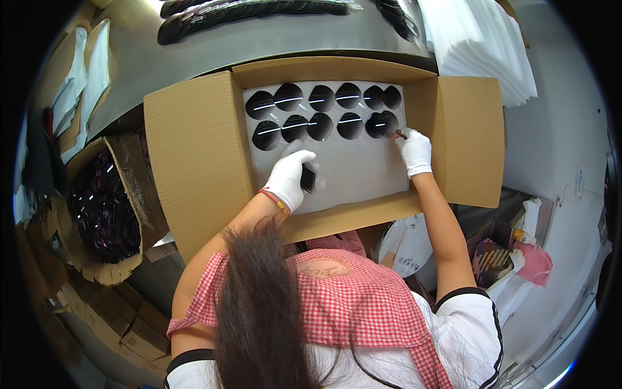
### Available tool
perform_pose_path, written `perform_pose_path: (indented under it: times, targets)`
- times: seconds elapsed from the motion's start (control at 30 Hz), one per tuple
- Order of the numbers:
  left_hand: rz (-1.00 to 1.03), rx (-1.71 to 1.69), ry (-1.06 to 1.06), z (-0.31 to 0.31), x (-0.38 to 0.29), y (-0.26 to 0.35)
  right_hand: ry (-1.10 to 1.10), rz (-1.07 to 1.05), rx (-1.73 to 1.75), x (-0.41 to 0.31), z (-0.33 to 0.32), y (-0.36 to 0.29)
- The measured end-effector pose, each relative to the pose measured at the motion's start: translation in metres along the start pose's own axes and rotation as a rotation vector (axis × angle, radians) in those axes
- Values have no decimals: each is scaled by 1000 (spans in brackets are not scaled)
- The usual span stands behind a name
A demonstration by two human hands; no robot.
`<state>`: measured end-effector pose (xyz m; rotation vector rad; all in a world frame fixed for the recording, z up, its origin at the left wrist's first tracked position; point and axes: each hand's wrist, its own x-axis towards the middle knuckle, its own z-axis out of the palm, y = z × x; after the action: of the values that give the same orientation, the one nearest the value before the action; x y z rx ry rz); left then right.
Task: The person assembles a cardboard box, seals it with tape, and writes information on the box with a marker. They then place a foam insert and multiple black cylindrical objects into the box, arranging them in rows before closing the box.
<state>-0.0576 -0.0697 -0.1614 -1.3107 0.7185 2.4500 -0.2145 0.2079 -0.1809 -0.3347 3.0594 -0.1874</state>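
Note:
An open cardboard box (340, 70) stands before me, with a white sheet (354, 170) inside it. Two rows of dark, shaded sunglass lenses (321, 98) lie across the far half of the sheet, some overlapping. My left hand (289, 177), in a white glove with bare-looking fingertips hard to make out, holds a small stack of dark lenses (308, 179) above the near left of the sheet. My right hand (415, 151), gloved in white with the fingertips uncovered, is at the right end of the nearer row. Its fingertips are pinched beside the last lens (389, 124); whether they grip it is unclear.
Long rows of stacked lenses (252, 17) lie on the metal table (209, 56) beyond the box. White sheets (481, 48) are piled at the back right. A carton of dark, shiny pieces (104, 209) stands at left. More cartons (146, 335) are below left.

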Motion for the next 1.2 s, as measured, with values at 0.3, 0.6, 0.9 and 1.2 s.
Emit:
perform_pose_path:
  times: [0.3,0.6,0.9,1.2]
  targets:
    - [45,43,117,36,49,-12,-327,-37,112,-29,-28,-45]
    - [152,107,-57,16,-4,-30,-837,89,819,-86,-38,-127]
    - [-33,-139,95,-34,-52,-24,-577,-400,587,-79,-4,-177]
    - [-191,-211,195,-39,-37,-34,-306,-208,-1,-64,2,-99]
